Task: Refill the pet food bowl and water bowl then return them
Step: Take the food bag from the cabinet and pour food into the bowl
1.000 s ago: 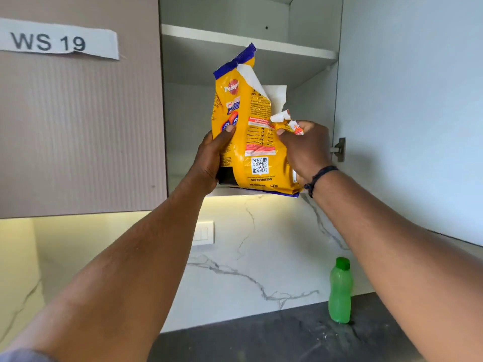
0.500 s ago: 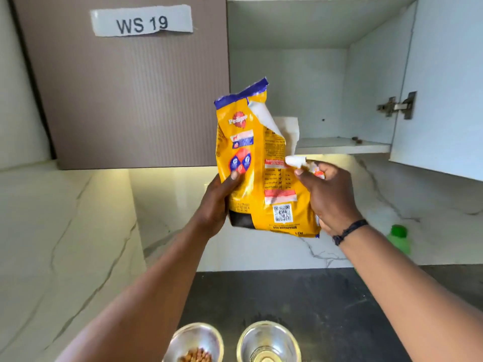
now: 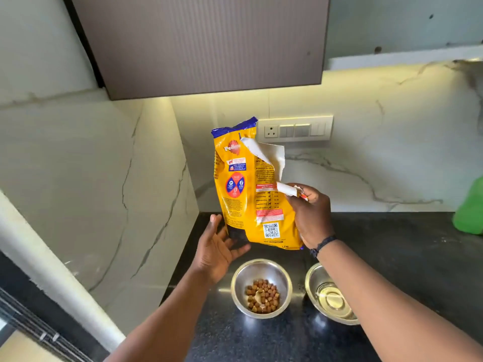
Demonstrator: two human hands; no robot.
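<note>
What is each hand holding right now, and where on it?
The right hand grips the yellow food bag by its right edge, beside the torn flap. The left hand is open at its lower left corner, not gripping.

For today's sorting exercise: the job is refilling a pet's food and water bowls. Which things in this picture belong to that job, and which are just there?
Belong to the job:
yellow pet food bag, held in the right hand, left hand at its base
bowl with kibble
bowl with water
green bottle, probably

Just there:
switch panel
cabinet door
</note>
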